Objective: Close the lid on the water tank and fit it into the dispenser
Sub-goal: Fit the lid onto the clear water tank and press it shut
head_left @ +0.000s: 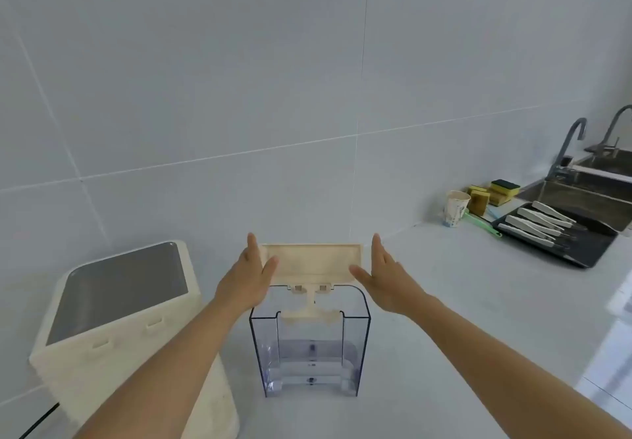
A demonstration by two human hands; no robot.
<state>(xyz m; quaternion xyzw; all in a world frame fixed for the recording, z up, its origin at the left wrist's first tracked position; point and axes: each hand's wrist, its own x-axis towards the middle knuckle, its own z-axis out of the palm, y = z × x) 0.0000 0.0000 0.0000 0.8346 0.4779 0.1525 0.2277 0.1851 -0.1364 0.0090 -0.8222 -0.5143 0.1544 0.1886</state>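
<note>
A: Item one, our left hand (251,276): fingers spread, palm against the left end of the lid (311,262), thumb lying on its face. Not clamped, only flat alongside.

B: Item two, our right hand (383,274): likewise spread wide, at the lid's right end. Whether the palm actually touches we cannot tell; the thumb reaches its lower corner.

A: Item three, the lid: cream, rectangular, standing upright and open on its hinge at the back rim of the water tank (309,346).

B: Item four, the water tank: clear, bluish, upright on the bench (461,302), directly before us, seemingly empty.

A: Item five, the dispenser (113,315): cream housing with a dark top, to the left of the tank, apart from it. Tank not yet fitted.

B: Handling note, as we judge it: we should swing the lid forward and down with both hands moving evenly, so the hinge does not twist, then press along the front edge until it seats all round.

A: Agreed. And steady the tank, since light clear plastic may tip forward under the push.

B: Further right, for completeness: paper cup (456,207), sponges (496,192), a tray of knives (561,233).
</note>
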